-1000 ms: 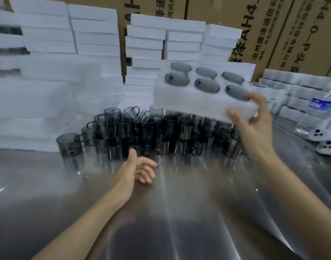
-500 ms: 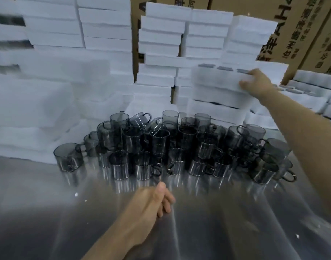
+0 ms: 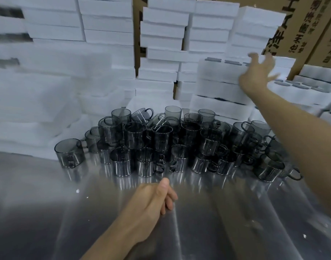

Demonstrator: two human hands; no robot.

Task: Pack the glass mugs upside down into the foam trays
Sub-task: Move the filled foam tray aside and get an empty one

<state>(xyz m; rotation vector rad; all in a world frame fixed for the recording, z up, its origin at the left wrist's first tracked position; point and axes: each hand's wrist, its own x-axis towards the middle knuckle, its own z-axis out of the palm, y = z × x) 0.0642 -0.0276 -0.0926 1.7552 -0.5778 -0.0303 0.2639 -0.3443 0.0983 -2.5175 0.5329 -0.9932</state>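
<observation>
- smoky grey glass mugs (image 3: 161, 139), cylindrical, with handles: heaped cluster, mostly mouth-up, a few tilted, at the back of the table against the foam.
- white foam tray (image 3: 217, 72), filled: dark mug bases show in its top; it lies topmost on a stack of like trays behind the mugs.
- right hand (image 3: 258, 76): fingers spread, grasping nothing, at the tray's right end; blurred, so contact cannot be told.
- left hand (image 3: 153, 201): loosely curled, empty, just before the mugs.
- shiny steel table (image 3: 48, 212): bears the mugs.
- white foam blocks (image 3: 104, 25), brown cardboard cartons (image 3: 301, 34): stacked behind.
</observation>
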